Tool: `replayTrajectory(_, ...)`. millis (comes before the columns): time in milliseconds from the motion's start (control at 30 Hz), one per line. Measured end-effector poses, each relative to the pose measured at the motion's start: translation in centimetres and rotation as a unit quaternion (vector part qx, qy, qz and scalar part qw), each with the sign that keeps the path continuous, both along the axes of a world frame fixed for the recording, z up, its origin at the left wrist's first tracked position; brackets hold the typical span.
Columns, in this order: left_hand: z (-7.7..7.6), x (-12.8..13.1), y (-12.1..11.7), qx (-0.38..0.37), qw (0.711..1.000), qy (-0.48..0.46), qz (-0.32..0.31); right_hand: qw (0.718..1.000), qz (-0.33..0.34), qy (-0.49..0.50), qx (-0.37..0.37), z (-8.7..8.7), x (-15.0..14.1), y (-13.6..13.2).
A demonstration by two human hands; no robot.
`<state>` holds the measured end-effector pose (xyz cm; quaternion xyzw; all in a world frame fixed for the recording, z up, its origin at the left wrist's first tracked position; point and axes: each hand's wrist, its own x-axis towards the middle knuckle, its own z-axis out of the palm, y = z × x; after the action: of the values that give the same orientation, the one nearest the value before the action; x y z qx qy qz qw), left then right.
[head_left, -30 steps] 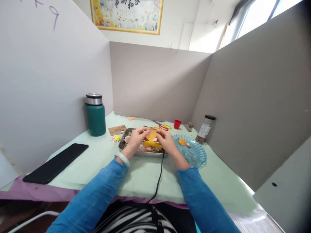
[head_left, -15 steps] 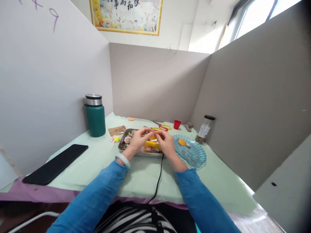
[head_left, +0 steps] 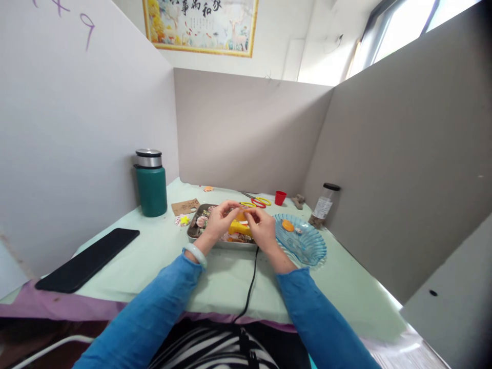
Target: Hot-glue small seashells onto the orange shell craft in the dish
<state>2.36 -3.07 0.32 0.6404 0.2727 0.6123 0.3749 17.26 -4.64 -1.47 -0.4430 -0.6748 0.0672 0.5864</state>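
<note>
My left hand [head_left: 223, 220] and my right hand [head_left: 261, 224] meet above a metal tray [head_left: 221, 245]. Both pinch a small, flat orange piece [head_left: 242, 216] between thumbs and fingers; its exact kind is too small to make out. Beneath my fingers, a yellow tool [head_left: 240, 228], perhaps a glue gun, lies over the tray. A black cord [head_left: 251, 282] runs from the tray's front edge toward my lap. Shells [head_left: 202, 221] and other small bits fill the tray, partly hidden by my hands. A blue scalloped plate [head_left: 307, 248] beside my right hand carries an orange disc [head_left: 287, 225].
Scissors [head_left: 258, 202] with red and yellow handles, a red cup [head_left: 280, 198] and brown cardboard [head_left: 185, 206] lie behind. A green bottle [head_left: 151, 190] and black mat [head_left: 90, 259] are at left, a black-lidded jar [head_left: 323, 206] at right. Grey panels [head_left: 249, 128] enclose the table.
My fingers shift very slightly around the orange piece, and my right wrist moves a little to the left. Everything on the table stays where it was.
</note>
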Motion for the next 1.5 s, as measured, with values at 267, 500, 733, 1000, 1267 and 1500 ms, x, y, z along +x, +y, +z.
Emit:
replayTrajectory(267, 0.4, -0.1, -0.4, -0.051, 0.997, -0.024, -0.052, 0.993, 0.05, 0.085, -0.064, -0.2, -0.5, 0.2)
replayTrajectory(500, -0.3, -0.1, 0.6, -0.058, 0.997, -0.007, -0.045, 0.995, 0.065, 0.058, -0.048, 0.0, -0.6, 0.2)
replayTrajectory(733, -0.4, -0.2, 0.6, -0.055, 0.998, 0.026, -0.013, 0.997, 0.029, 0.071, 0.025, 0.8, -0.4, -0.3)
replayTrajectory(1000, -0.2, -0.2, 0.4, -0.031, 0.997, 0.056, 0.039, 0.997, 0.024, 0.057, 0.042, 0.8, -0.3, -0.2)
replayTrajectory(1267, -0.3, -0.3, 0.5, -0.018, 0.996, 0.076, 0.047, 0.997, 0.01, 0.043, 0.056, 0.9, -0.2, -0.4)
replayTrajectory(1500, -0.3, 0.1, 0.1, -0.079, 0.995, 0.007, -0.053, 0.997, 0.02, 0.047, 0.054, 0.7, -0.4, -0.4)
